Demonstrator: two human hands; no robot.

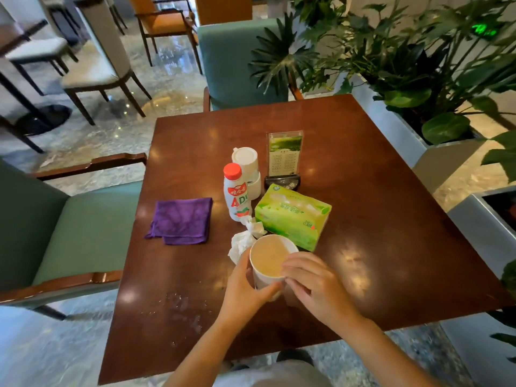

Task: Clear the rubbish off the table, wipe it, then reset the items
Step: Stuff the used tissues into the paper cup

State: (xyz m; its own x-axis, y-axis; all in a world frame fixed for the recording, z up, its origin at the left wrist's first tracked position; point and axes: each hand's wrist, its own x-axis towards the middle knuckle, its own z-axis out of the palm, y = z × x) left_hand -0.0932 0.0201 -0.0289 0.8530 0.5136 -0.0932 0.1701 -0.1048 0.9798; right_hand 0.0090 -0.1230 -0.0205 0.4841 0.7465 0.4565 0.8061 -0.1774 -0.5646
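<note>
A white paper cup [269,259] stands near the front middle of the dark wooden table [363,219]. My left hand [245,286] is wrapped around its left side. My right hand [312,283] touches its right rim with the fingertips. Crumpled white tissues [243,238] lie just behind the cup. Behind them stands a white drink bottle with a red cap [236,192]. A green tissue box [293,216] lies to the right of the bottle. A folded purple cloth [181,220] lies on the left of the table. Spilled drops [181,305] wet the front left.
A white lidded container [247,166] and a menu card in a clear stand [284,156] stand behind the bottle. Green armchairs sit at the left [69,227] and far [237,60] sides. White planters with leafy plants [418,79] line the right side.
</note>
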